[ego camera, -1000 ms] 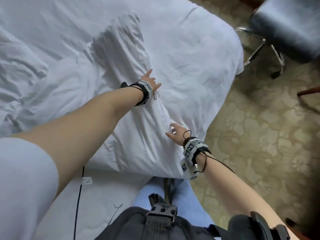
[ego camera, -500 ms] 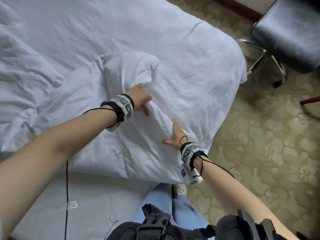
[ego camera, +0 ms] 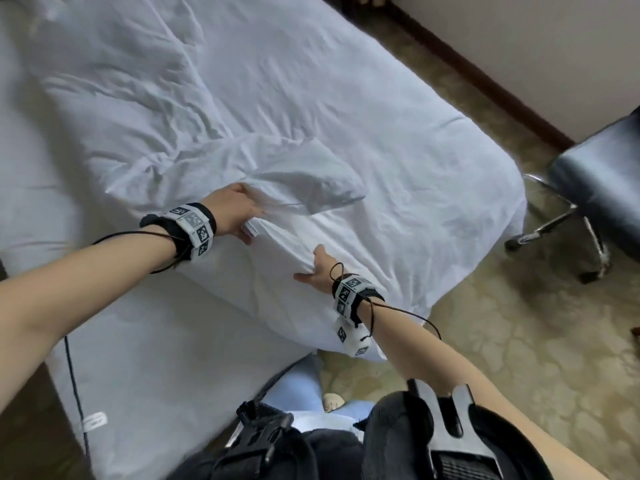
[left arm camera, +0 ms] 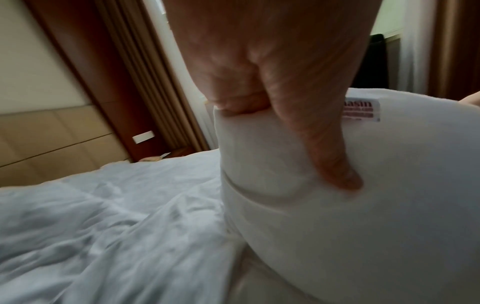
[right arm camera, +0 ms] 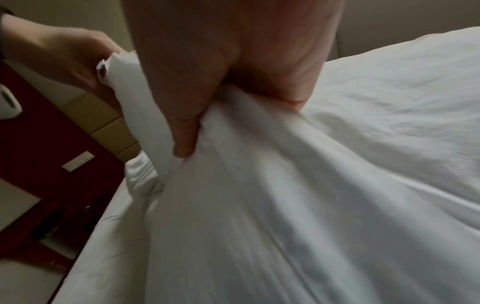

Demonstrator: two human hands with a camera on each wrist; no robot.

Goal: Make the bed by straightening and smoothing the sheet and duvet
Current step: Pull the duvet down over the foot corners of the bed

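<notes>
a white duvet [ego camera: 381, 168] is being held along its near edge by both hands, over the foot corner of the bed. the edge is being gripped by the left hand [ego camera: 232, 213], with the fingers curled into a bunched corner of cloth; in the left wrist view the thumb [left arm camera: 327, 144] is being pressed down the side of the thick fold, just beside a small label [left arm camera: 361, 110] with reddish print too blurred to read. the same edge is being pinched further along by the right hand [ego camera: 317, 270], the cloth being clenched between thumb [right arm camera: 182, 123] and curled fingers in the right wrist view, where the left hand [right arm camera: 64, 53] is also being shown at the upper left, closed on the bunched end. a flap of the duvet is being left folded back just beyond the left hand, and the rest is lying wrinkled across the bed. the sheet [ego camera: 156, 358] is being left bare on the near side of the mattress. a dark chair [ego camera: 602, 188] is standing on the patterned carpet [ego camera: 519, 341] beyond the corner.
</notes>
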